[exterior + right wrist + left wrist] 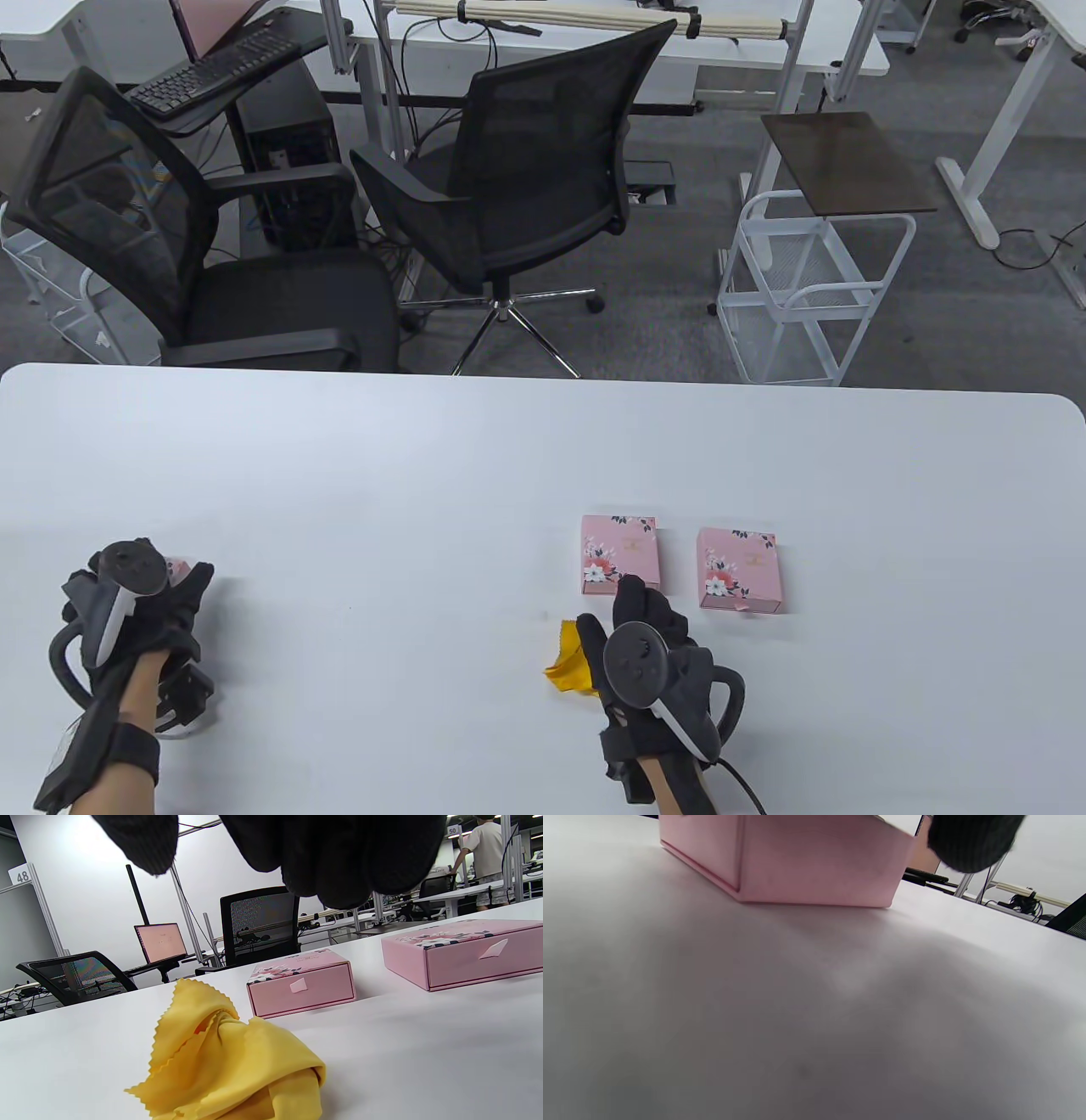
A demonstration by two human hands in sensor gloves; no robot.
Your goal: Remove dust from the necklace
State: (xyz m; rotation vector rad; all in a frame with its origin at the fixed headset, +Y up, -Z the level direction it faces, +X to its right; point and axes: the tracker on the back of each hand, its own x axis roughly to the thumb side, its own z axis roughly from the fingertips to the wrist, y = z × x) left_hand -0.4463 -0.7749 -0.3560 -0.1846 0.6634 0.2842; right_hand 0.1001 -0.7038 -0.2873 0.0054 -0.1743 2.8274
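Crumpled zigzag-edged yellow cloth (229, 1065)

A yellow cleaning cloth (229, 1065) with pinked, zigzag edges lies crumpled in a loose heap on the white table, near the front edge right of centre. Just beyond it sit two closed pink floral drawer boxes, a left box (620, 553) and a right box (739, 570), side by side, slightly apart. A third pink box (797, 857) stands far left, near the front.
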